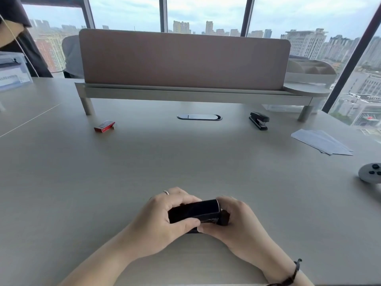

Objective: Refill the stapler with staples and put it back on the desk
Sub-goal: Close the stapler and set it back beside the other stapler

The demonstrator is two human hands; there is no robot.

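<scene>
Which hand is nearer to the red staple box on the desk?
Left. The left hand sits on the box's side of the held stapler; the right hand lies farther right. The red staple box lies far ahead, up-left of both.

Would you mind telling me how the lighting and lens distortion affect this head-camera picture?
Head view: daylight from the windows backlights the scene; a sheen runs across the held stapler, gripped by the left hand and right hand; the wide lens bends the window frames; the divider panel looks soft.

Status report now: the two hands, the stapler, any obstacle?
Left hand and right hand both gripping black stapler above desk. Red staple box far left, untouched. Nothing in the way.
</scene>
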